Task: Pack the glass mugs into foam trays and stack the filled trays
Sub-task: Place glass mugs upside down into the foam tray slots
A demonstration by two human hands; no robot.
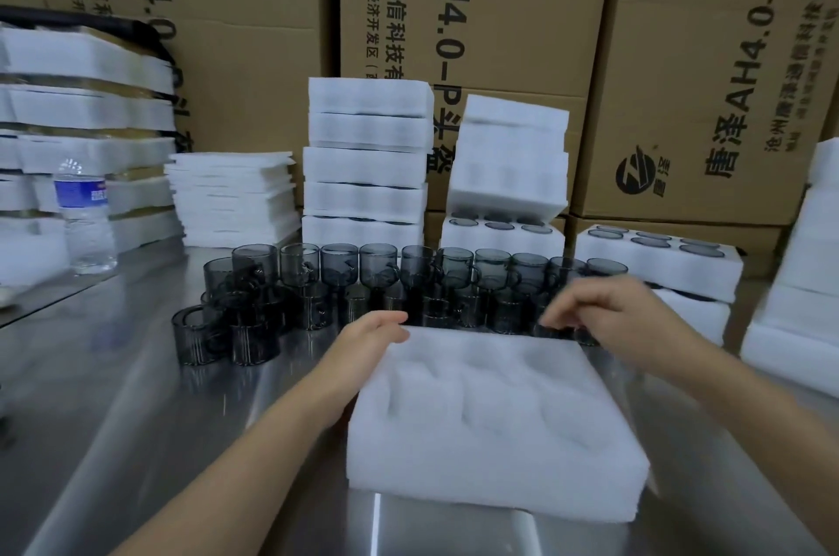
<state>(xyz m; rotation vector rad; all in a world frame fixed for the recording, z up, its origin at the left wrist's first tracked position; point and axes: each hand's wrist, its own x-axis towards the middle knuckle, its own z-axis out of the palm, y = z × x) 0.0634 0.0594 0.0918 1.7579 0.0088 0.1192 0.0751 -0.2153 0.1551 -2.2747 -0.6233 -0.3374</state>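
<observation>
My left hand is gripping the far left corner of the white rectangular foam tray, fingers curling over its edge; the tray is lying flat on the shiny steel table straight before me, its pockets holding nothing; my right hand is hanging over the tray's far right corner, fingers drooping and blurred, so I cannot tell whether it is holding anything; the smoky grey glass mugs are standing stacked in rows just behind the tray; a filled white foam tray is sitting to the right.
</observation>
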